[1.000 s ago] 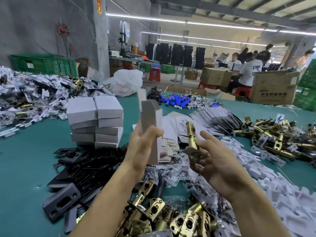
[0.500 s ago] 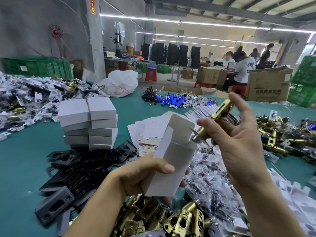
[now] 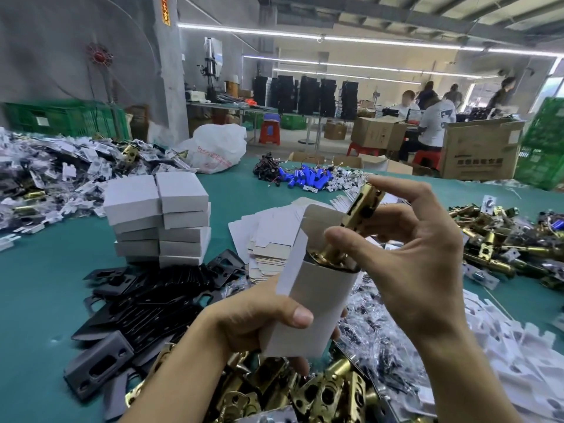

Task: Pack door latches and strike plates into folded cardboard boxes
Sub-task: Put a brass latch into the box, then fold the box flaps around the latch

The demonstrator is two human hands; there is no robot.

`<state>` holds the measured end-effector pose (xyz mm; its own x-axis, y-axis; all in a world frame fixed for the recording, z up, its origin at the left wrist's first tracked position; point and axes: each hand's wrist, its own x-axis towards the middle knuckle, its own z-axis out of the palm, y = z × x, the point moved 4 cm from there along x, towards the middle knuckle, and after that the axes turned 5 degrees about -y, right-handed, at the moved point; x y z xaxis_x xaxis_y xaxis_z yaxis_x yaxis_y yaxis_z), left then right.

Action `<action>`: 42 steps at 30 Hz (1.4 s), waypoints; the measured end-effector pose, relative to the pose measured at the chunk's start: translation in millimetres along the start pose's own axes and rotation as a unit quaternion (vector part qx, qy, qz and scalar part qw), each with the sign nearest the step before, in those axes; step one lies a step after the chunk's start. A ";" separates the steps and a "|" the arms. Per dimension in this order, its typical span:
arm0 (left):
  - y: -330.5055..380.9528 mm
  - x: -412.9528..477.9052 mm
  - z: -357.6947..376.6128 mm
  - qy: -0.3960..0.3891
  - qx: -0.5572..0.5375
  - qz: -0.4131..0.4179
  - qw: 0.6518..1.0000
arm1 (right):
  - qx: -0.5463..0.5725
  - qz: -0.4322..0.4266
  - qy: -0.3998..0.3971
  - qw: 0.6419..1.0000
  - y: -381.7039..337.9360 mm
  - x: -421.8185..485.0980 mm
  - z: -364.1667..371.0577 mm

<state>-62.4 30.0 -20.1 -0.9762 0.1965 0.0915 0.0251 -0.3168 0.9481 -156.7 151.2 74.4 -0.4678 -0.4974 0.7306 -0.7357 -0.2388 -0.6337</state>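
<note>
Above the near middle of the green-topped table point(image 3: 39, 303), the left hand point(image 3: 250, 325) grips a small white folded cardboard box point(image 3: 317, 303), with the thumb laid across its front face and the fingers curled behind it. The box stands nearly upright with its top flaps open. The right hand point(image 3: 421, 264) pinches a brass cylindrical door latch point(image 3: 361, 209) between thumb and fingers. The latch is tilted, with its lower end already inside the box's open top and its upper end leaning far and right. Left of the hands lies a spread of flat black strike plates point(image 3: 146, 300). Beyond them stands a stack of closed white boxes point(image 3: 158, 221). Flat white box blanks point(image 3: 268, 236) lie just behind the held box. More brass latches are heaped at the near edge point(image 3: 308, 395) and on the right point(image 3: 503, 242).
</note>
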 end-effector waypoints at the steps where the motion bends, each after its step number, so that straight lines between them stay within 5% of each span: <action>1: -0.3 0.4 0.5 -0.004 -0.001 0.000 1.000 | -0.012 0.000 0.007 1.000 -0.2 0.1 -1.5; 7: 3.3 1.7 2.0 -0.010 -0.001 0.017 1.000 | -0.033 0.010 0.005 0.999 -3.4 -1.8 1.6; 18: -1.0 -0.7 -9.7 0.068 -0.019 0.029 0.997 | -0.080 0.063 -0.196 0.975 4.8 -4.2 24.0; 22: -0.3 0.7 -14.9 0.065 -0.039 0.068 0.995 | 0.003 0.045 -0.056 0.997 4.4 0.1 14.1; 25: 0.5 4.0 -22.0 0.136 -0.068 0.091 0.984 | 0.000 0.140 0.011 0.990 30.9 -1.0 -2.7; 31: 1.4 2.7 -21.9 0.228 -0.055 0.113 0.965 | -0.328 0.341 -0.133 0.871 120.0 -16.2 -19.2; 36: 10.3 2.1 -19.5 0.244 -0.017 0.176 0.954 | -0.451 0.425 -0.200 0.759 168.3 -17.1 -48.2; 42: 14.1 -0.2 -24.4 0.269 -0.050 0.235 0.932 | -0.455 0.416 -0.211 0.758 180.1 -22.2 -54.5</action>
<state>-67.1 2.8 -14.2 -0.8293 -0.4722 0.2988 0.4845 -0.3411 0.8056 -305.5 164.7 -42.1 -0.8990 -0.4278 -0.0936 -0.3943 0.8837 -0.2521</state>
